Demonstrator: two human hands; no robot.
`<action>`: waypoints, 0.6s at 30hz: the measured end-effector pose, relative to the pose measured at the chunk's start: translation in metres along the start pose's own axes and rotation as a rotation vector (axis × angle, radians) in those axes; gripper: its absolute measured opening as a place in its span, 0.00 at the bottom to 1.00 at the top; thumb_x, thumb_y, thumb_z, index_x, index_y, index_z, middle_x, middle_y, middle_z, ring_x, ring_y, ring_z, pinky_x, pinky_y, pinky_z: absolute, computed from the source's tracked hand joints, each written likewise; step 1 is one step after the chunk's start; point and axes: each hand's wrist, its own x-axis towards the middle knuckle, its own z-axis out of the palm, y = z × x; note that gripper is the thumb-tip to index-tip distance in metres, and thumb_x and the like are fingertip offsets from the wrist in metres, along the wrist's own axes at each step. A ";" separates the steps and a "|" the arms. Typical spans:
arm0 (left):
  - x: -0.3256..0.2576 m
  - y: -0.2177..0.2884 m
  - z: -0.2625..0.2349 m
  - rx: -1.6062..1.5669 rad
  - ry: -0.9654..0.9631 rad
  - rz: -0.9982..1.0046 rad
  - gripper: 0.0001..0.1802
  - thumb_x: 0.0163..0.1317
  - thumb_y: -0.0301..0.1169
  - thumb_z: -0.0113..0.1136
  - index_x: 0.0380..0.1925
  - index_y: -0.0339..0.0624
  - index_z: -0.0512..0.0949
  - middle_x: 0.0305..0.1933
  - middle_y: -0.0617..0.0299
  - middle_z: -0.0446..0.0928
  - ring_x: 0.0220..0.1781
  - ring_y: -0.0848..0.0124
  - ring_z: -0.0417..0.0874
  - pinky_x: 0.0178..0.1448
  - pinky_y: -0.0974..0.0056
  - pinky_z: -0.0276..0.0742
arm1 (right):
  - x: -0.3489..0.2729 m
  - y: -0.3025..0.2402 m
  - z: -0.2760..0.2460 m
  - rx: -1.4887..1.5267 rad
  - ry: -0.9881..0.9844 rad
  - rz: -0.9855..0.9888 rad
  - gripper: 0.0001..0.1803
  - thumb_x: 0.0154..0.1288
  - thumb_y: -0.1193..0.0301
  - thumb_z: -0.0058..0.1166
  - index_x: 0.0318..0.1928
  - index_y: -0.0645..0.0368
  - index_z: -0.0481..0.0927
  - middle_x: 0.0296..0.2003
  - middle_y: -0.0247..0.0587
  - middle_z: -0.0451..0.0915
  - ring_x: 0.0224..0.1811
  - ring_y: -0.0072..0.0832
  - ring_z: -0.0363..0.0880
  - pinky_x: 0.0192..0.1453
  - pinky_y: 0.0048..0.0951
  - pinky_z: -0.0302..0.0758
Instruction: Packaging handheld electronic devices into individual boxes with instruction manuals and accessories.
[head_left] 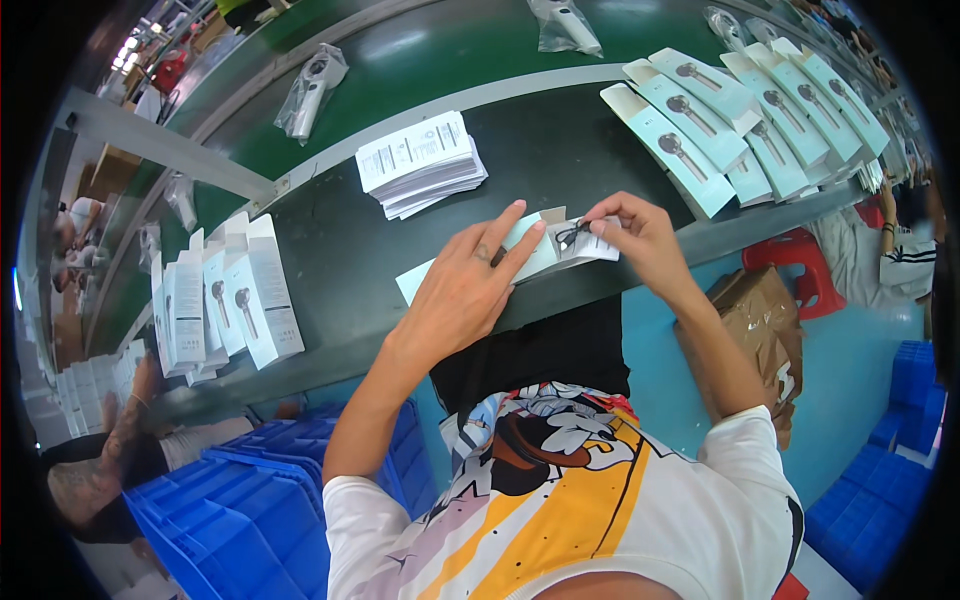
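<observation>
A slim pale-green carton (538,256) lies lengthwise along the near edge of the dark workbench, its flap end opened toward the right. Across its top is my left hand (455,285), steadying it with fingers partly spread; the thumb is hidden. My right hand (640,235) pinches a small black cable (570,237) at the carton's open end. Beneath those fingertips a piece of white printed paper (603,248) sticks out of the opening. How much of the cable is inside the carton I cannot tell.
Beyond my hands sits a stack of printed leaflets (420,165). Pale-green cartons stand at left (255,300) and lie piled at right (700,125). Bagged white handheld devices (312,95) rest on the green belt. Blue crates (240,520), a red stool (800,262) and a brown bag (755,340) surround me.
</observation>
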 end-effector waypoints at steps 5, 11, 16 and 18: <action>0.001 0.000 -0.003 0.013 -0.008 -0.015 0.38 0.50 0.20 0.61 0.65 0.43 0.65 0.67 0.48 0.62 0.57 0.51 0.72 0.60 0.53 0.70 | 0.000 0.001 -0.014 0.117 -0.043 0.072 0.06 0.64 0.76 0.54 0.40 0.64 0.78 0.35 0.35 0.80 0.37 0.15 0.77 0.43 0.18 0.72; 0.003 -0.001 -0.001 0.060 -0.041 0.061 0.38 0.50 0.20 0.62 0.65 0.43 0.65 0.65 0.48 0.64 0.57 0.52 0.72 0.61 0.53 0.70 | 0.001 0.013 -0.009 -0.021 -0.169 0.145 0.06 0.65 0.77 0.52 0.41 0.65 0.77 0.36 0.35 0.81 0.39 0.15 0.78 0.43 0.16 0.73; 0.010 0.002 -0.001 0.036 -0.057 0.046 0.38 0.50 0.22 0.63 0.65 0.43 0.65 0.65 0.49 0.64 0.58 0.52 0.72 0.61 0.54 0.69 | -0.001 0.016 0.017 0.051 -0.122 0.109 0.07 0.66 0.77 0.52 0.42 0.66 0.77 0.40 0.37 0.81 0.42 0.16 0.79 0.45 0.19 0.74; 0.010 0.002 0.002 0.040 -0.058 0.043 0.38 0.50 0.22 0.63 0.65 0.43 0.65 0.65 0.49 0.64 0.58 0.51 0.72 0.61 0.54 0.69 | -0.002 0.025 0.023 0.038 -0.088 0.080 0.08 0.67 0.77 0.52 0.44 0.66 0.77 0.43 0.39 0.81 0.43 0.17 0.79 0.47 0.20 0.74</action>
